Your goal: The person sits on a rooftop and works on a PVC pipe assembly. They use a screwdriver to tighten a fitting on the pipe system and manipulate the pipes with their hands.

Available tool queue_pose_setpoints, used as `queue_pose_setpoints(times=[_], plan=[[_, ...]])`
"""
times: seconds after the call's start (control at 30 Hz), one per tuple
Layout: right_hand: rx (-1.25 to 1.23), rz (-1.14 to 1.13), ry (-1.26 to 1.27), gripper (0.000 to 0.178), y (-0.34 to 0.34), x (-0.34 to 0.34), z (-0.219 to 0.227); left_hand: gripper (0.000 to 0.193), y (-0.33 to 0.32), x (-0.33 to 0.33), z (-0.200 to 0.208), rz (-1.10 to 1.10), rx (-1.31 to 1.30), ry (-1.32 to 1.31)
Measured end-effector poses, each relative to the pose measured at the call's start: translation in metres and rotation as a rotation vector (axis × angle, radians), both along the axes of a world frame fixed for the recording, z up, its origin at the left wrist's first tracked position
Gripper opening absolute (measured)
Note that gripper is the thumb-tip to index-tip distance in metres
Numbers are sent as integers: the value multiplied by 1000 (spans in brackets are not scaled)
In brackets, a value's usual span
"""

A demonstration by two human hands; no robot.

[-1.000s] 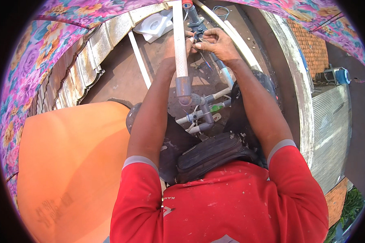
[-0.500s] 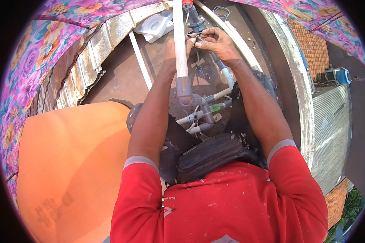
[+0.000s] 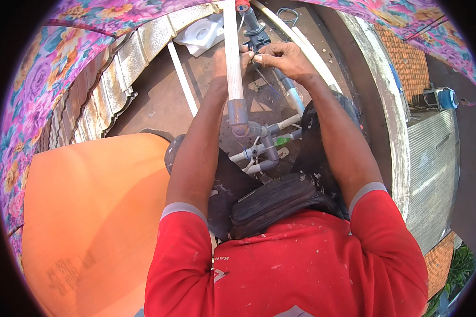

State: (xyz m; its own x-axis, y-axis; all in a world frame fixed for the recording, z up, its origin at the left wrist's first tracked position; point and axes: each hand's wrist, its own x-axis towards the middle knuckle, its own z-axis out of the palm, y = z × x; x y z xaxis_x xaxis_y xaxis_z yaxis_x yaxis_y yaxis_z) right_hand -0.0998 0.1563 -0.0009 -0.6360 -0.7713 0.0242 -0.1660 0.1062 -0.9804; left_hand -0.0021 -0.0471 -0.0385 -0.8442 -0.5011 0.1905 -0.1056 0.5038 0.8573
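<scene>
My left hand [image 3: 221, 64] is partly hidden behind an upright white pipe [image 3: 232, 58]; its fingertips show on the pipe's right side. My right hand [image 3: 288, 61] comes from the right with thumb and forefinger pinched. Both sets of fingertips meet at a small dark piece of what looks like thin wire [image 3: 263, 78], which trails down below them. Just beyond the fingers stands a grey-blue pipe fitting with a dark body [image 3: 257, 36], with a red part [image 3: 243, 6] at its far end.
Joined grey and white pipes [image 3: 267, 145], with a green-marked one, lie between my knees. A large orange tank [image 3: 100, 211] is at left, beside corrugated sheets [image 3: 111, 68]. White foam packing [image 3: 201, 34] lies beyond. A pale wall edge [image 3: 399, 132] runs along the right. Flowered cloth [image 3: 47, 79] hangs overhead.
My right hand's fingers have curled in and lowered slightly, closer to the left fingertips. The wire below them has shifted. Both arms are otherwise nearly still.
</scene>
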Motion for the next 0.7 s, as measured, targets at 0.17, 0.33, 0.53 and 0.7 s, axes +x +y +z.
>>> queue_pose_setpoints(times=[0.17,0.33,0.53,0.7], plan=[[-316,57,-163,32,1,-6,-9,24,-4,-3,5,-71,37,-82],[-296,41,-460,34,-7,-9,-11,22,-6,5,16,-143,241,-173],[-195,0,-144,36,-16,-11,-3,20,6,3,49,-168,630,-133],[-110,-42,67,39,-17,-12,-5,20,-2,-3,43,-239,823,-242]])
